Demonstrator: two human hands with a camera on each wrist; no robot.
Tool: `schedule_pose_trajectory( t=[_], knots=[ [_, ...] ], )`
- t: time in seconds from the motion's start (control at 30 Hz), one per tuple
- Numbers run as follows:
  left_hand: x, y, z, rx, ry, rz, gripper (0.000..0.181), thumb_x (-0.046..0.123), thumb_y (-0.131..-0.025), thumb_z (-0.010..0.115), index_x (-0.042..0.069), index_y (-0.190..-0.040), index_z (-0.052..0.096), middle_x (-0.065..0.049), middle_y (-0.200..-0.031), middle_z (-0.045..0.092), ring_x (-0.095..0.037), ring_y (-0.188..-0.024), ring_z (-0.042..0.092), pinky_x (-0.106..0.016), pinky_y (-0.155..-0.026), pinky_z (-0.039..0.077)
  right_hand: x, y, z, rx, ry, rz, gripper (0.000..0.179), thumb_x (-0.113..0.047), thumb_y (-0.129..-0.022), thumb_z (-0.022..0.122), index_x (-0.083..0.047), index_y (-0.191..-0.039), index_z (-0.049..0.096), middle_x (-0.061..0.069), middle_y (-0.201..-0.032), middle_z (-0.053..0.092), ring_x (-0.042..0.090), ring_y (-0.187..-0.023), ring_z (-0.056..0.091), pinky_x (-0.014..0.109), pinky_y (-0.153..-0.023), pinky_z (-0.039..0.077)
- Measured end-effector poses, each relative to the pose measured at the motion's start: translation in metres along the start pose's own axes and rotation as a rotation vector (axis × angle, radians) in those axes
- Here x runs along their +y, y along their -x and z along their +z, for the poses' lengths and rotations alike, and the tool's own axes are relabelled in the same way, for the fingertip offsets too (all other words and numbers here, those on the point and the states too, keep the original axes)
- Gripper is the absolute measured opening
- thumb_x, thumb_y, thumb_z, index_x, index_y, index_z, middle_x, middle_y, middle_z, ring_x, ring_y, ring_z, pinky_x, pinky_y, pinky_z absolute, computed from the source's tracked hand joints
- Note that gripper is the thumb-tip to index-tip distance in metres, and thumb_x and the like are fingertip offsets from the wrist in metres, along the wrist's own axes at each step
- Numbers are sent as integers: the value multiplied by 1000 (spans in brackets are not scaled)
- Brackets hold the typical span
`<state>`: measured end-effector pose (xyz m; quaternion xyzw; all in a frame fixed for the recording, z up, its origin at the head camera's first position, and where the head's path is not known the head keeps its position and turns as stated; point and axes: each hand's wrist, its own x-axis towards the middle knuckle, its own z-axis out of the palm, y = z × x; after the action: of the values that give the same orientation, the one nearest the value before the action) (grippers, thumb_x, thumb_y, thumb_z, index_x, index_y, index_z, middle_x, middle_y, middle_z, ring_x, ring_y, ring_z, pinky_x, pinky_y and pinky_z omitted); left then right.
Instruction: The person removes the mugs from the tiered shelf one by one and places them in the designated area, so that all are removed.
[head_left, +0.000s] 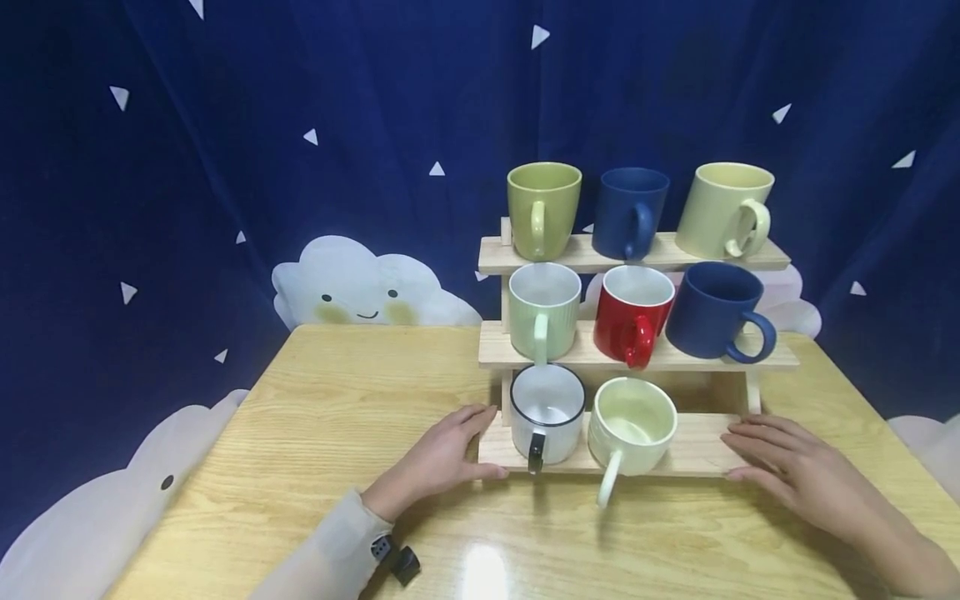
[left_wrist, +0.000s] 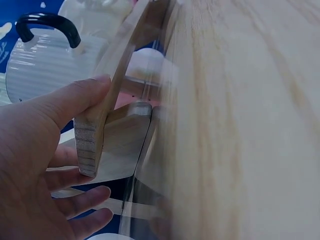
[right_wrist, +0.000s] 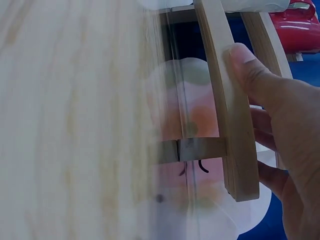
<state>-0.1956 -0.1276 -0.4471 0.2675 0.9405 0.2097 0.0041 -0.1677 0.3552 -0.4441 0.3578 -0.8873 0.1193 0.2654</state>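
A three-tier wooden rack (head_left: 705, 443) stands on the table. My left hand (head_left: 438, 457) grips the left end of its bottom board, thumb along the front edge; the left wrist view shows the fingers round the end of the board (left_wrist: 87, 145). At the other end my right hand (head_left: 813, 483) holds the same board, its thumb on the front edge (right_wrist: 235, 115) and the fingers partly hidden behind it. On the bottom tier sit a white mug (head_left: 555, 437) with black rim and handle, and a cream mug (head_left: 637, 454) with its handle forward.
Mint green (head_left: 522, 325), red (head_left: 618, 321) and blue (head_left: 705, 312) mugs fill the middle tier. The top tier carries olive green (head_left: 525, 217), dark blue (head_left: 615, 221) and pale yellow (head_left: 705, 217) ones. Behind the wooden table (head_left: 322, 417) hangs a blue curtain (head_left: 375, 100).
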Motion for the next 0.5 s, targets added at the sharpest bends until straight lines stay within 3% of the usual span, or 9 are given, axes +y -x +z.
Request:
schedule_pose_trajectory(
  t=[0.17, 0.37, 0.5],
  knots=[
    [1, -2, -4, -10, 12, 11, 100, 63, -75, 73, 6, -149, 37, -17, -151, 38, -36, -136, 38, -49, -110, 31, 1, 0, -2, 15, -4, -6, 46, -38, -78, 79, -10, -114, 72, 6, -115, 68, 10, -128, 44, 19, -112, 20],
    [-4, -1, -17, -54, 48, 43, 99, 63, -73, 73, 7, -148, 41, -17, -151, 38, -36, -137, 36, -49, -111, 29, -3, 2, -1, -1, 9, 58, 53, -27, -70, 86, -15, -120, 71, 7, -120, 68, -7, -131, 36, 11, -109, 19],
    [-7, 0, -32, -24, 55, 45, 90, 64, -77, 68, 8, -144, 48, -16, -147, 43, -35, -135, 39, -50, -111, 31, -5, 5, 0, -1, 24, 105, 56, -28, -68, 87, -20, -121, 71, 5, -121, 67, -12, -127, 35, 5, -106, 17]
  ],
)
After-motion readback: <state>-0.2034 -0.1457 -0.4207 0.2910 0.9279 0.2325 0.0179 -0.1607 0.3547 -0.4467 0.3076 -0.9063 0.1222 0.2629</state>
